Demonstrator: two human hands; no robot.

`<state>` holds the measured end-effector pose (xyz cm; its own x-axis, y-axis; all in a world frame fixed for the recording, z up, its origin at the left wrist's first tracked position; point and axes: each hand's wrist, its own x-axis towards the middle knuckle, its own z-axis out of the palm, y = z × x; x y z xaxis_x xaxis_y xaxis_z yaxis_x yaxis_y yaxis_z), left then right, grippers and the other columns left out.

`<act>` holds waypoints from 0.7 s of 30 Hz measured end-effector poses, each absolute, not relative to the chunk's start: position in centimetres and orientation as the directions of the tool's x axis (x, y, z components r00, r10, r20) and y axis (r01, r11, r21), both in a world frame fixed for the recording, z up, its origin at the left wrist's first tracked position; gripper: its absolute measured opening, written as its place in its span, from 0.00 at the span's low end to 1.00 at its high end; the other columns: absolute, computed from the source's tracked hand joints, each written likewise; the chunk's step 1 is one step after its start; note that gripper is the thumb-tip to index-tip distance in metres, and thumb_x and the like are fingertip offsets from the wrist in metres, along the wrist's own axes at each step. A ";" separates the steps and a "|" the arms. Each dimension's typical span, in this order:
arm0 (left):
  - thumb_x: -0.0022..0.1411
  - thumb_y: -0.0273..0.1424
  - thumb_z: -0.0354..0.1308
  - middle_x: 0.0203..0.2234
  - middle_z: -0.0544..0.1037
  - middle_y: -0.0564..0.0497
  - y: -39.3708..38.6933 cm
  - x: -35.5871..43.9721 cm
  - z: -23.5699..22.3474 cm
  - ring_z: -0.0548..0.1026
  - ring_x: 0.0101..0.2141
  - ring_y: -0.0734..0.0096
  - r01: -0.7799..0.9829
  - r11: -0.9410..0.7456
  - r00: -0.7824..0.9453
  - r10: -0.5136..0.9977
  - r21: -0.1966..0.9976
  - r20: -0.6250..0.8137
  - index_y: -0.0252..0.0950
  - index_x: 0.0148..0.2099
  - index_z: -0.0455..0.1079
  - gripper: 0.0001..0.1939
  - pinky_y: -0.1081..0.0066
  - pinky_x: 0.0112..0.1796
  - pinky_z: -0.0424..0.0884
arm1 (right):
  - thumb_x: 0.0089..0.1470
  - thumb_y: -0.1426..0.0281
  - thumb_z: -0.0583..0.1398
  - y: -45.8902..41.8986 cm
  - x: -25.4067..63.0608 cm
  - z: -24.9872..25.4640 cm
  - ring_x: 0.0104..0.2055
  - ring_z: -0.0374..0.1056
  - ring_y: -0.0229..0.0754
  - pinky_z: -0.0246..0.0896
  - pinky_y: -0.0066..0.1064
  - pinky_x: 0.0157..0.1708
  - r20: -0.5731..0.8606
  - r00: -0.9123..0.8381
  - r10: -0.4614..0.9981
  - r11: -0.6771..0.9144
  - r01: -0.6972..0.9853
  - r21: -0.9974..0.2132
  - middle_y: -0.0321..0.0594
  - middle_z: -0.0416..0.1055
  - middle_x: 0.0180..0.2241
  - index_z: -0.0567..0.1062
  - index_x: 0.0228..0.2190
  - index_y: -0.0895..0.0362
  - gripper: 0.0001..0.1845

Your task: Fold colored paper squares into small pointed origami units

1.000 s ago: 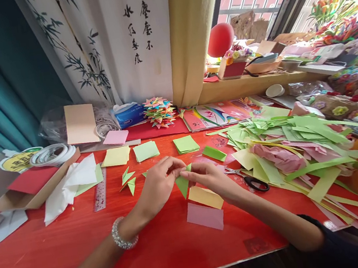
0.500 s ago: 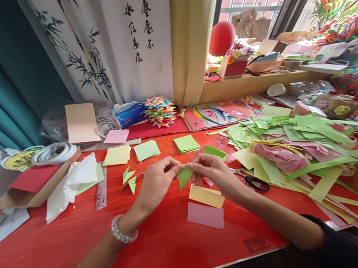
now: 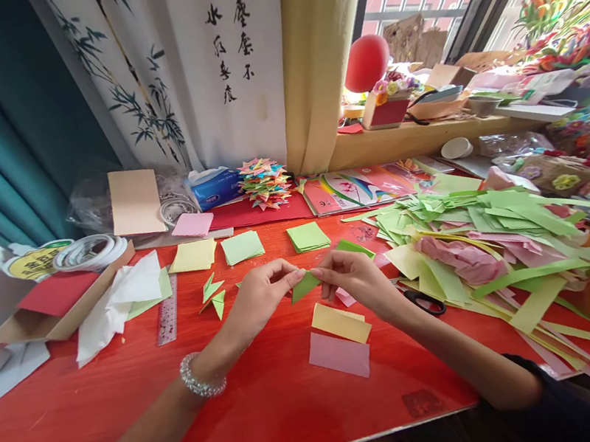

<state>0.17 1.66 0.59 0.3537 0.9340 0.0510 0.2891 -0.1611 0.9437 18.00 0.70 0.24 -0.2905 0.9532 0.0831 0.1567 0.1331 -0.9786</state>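
A small folded piece of green paper (image 3: 304,288) is pinched between my two hands above the red table. My left hand (image 3: 265,293) grips its upper left side with thumb and forefinger. At its upper right, my right hand (image 3: 349,277) holds it in the same kind of pinch. Below the hands lie a yellow folded paper (image 3: 340,323) and a pink paper rectangle (image 3: 339,354). A bit of pink paper (image 3: 345,297) shows under my right hand. Folded green paper pieces (image 3: 213,296) rest left of my left hand.
Square paper stacks in yellow (image 3: 193,256), mint (image 3: 242,248) and green (image 3: 308,237) line the back. Black-handled scissors (image 3: 425,302) lie right of my right hand, beside a heap of paper strips (image 3: 476,230). A ruler (image 3: 166,310) and an open cardboard box (image 3: 62,306) are at left.
The green paper has tilted between my fingers, its lower tip swinging slightly left and up. Both hands keep their pinch and have barely moved.
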 end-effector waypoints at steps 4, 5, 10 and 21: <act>0.56 0.41 0.52 0.21 0.69 0.54 1.5 0.2 0.5 0.66 0.25 0.73 0.310 -0.180 0.339 0.938 0.934 0.069 0.35 0.27 0.67 0.14 0.72 0.29 0.62 | 0.47 0.58 0.59 0.9 18.2 0.2 0.18 0.65 0.34 0.59 0.25 0.18 0.029 -0.359 0.933 0.106 0.197 -0.975 0.34 0.67 0.19 0.69 0.25 0.59 0.16; 0.56 0.41 0.52 0.22 0.70 0.54 1.5 0.3 0.5 0.67 0.25 0.73 0.295 -0.166 0.347 0.936 0.941 0.057 0.35 0.29 0.68 0.14 0.72 0.29 0.62 | 0.48 0.58 0.59 0.9 18.2 0.2 0.17 0.64 0.34 0.58 0.25 0.17 0.033 -0.346 0.938 0.108 0.201 -0.974 0.34 0.66 0.19 0.69 0.25 0.59 0.16; 0.52 0.40 0.57 0.22 0.72 0.52 1.6 0.3 0.8 0.70 0.25 0.72 0.243 -0.059 0.382 0.924 0.968 -0.039 0.34 0.30 0.68 0.13 0.71 0.30 0.66 | 0.52 0.58 0.55 0.7 18.1 0.2 0.18 0.64 0.35 0.58 0.26 0.19 0.121 -0.210 0.970 0.160 0.183 -0.970 0.34 0.66 0.17 0.68 0.27 0.58 0.16; 0.55 0.39 0.55 0.26 0.73 0.54 1.5 0.1 1.0 0.72 0.27 0.72 0.262 -0.193 0.309 0.945 0.945 0.107 0.38 0.42 0.69 0.14 0.70 0.33 0.68 | 0.51 0.60 0.56 0.8 18.1 0.4 0.21 0.67 0.36 0.61 0.27 0.21 0.086 -0.234 0.968 0.115 0.112 -0.987 0.35 0.67 0.20 0.67 0.27 0.58 0.13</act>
